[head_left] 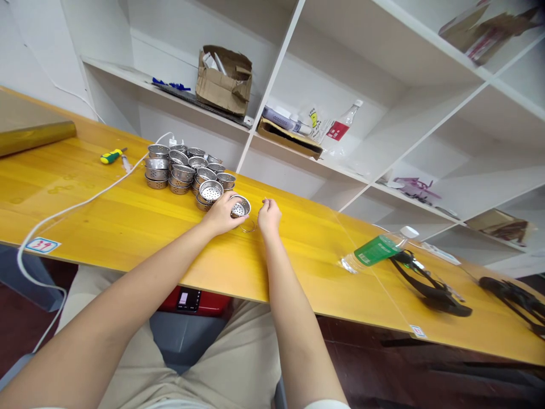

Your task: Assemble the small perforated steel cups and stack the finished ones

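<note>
My left hand (222, 215) is closed round a small perforated metal cup (239, 208), tilted so that its holed bottom shows. Close to its right, my right hand (269, 217) is closed with fingertips pinched together; what they hold, if anything, is too small to name. A thin wire ring (247, 227) shows just below the cup, between the hands; I cannot tell whether it touches the table. Left of my left hand stand several stacks of like metal cups (183, 173), and the nearest cup (210, 192) is close to my knuckles.
A white cable (91, 199) crosses the wooden table (306, 250) at left, near a green-yellow screwdriver (111, 156). To the right are a green-labelled bottle (374, 250) and a black headset-like strap (430, 289). White shelves (327, 187) rise behind the table.
</note>
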### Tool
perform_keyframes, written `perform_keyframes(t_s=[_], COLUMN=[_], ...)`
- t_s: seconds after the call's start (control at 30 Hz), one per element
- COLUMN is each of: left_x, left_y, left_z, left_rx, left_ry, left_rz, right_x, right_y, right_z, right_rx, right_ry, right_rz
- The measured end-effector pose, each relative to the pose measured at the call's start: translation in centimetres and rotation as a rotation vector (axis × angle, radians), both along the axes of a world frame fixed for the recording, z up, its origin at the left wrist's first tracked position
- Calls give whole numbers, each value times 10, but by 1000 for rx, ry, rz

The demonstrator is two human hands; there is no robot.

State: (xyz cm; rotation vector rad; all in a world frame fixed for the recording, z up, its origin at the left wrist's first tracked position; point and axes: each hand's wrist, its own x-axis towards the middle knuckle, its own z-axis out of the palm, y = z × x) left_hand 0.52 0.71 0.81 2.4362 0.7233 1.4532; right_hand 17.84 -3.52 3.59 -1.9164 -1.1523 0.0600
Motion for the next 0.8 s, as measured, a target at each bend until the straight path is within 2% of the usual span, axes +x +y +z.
perform_keyframes(t_s=[0.13, 0.43, 0.63, 0.8], left_x=[2, 4, 4, -1], left_y=[2, 4, 2, -3], left_z=[-6, -8, -5, -3], left_rx=[-27, -36, -87, -112], left_ry=[57, 114, 115, 105], left_rz=[9, 33, 46, 7], right_x=[-2, 7, 9, 8], right_y=[-2, -1, -8, -14], right_z=[-2, -19, -28, -26], right_rx=[-69, -459, -433, -463], right_ry=[-65, -78, -143, -215], right_rz=[-12, -68, 25, 39])
